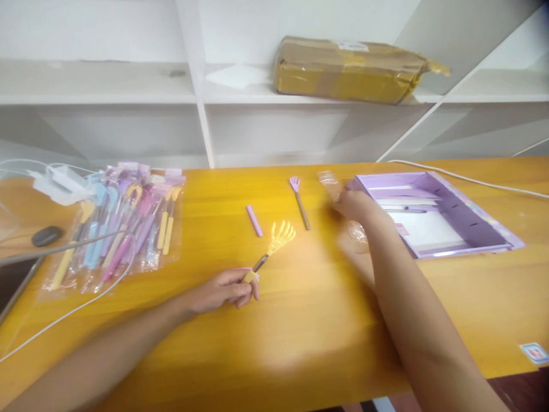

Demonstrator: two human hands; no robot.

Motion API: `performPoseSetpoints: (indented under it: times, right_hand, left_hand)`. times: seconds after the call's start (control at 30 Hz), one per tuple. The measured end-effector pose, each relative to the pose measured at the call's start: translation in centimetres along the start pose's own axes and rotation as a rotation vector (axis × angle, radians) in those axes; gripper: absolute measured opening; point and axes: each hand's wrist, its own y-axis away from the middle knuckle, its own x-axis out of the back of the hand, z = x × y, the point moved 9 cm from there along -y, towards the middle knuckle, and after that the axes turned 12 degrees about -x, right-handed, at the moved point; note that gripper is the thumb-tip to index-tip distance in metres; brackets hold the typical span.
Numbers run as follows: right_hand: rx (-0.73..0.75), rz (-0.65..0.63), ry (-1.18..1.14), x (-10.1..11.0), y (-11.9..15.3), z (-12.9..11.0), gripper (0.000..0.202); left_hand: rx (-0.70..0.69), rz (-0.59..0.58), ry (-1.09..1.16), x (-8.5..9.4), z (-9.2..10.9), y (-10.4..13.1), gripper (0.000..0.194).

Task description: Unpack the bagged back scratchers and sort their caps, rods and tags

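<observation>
My left hand point(234, 288) is closed around the yellow handle of a back scratcher point(281, 237), its hand-shaped yellow head pointing up and away over the table. My right hand point(354, 205) is blurred, its fingers mostly hidden, beside the purple box; a clear plastic bag point(329, 182) sticks out past it and appears gripped. On the table between the hands lie a purple back scratcher point(302, 205) with a bare metal rod and a separate purple handle sleeve point(254, 221).
At left lie several bagged back scratchers point(124, 223), a white adapter point(64, 182), a black mouse point(47, 235) and cables. The open purple box point(476, 214) holds papers and a pen. A taped cardboard parcel point(343, 71) sits on the shelf. A sticker point(534, 352) is near the right edge.
</observation>
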Motion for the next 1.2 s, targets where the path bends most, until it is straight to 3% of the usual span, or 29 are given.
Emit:
performPoseSetpoints:
  times: [0.27,0.5,0.63,0.93,1.1,1.2]
  right_hand:
    - [0.015,0.008,0.069,2.0,1.6,-1.4,0.023]
    - [0.198,-0.078,-0.072,5.1,7.0,-6.0,0.018]
    - [0.344,-0.259,-0.166,5.8,10.9,-8.9,0.017]
    - [0.891,-0.712,-0.394,5.3,21.5,-16.2,0.034]
    - [1.072,-0.904,-0.483,4.5,25.9,-19.1,0.041]
    - [1.093,-0.982,-0.600,4.1,27.1,-20.3,0.044]
  left_hand:
    - [0.012,0.013,0.035,0.1,-0.3,-0.1,0.044]
    - [0.009,0.021,0.065,0.1,-0.5,-0.2,0.046]
    - [0.020,0.038,0.065,0.2,-0.6,-0.1,0.048]
    - [0.015,0.044,0.057,0.2,-0.7,-0.2,0.049]
    - [0.033,0.051,0.064,0.1,-0.3,-0.3,0.050]
    - [0.034,0.055,0.048,0.2,-0.4,-0.3,0.050]
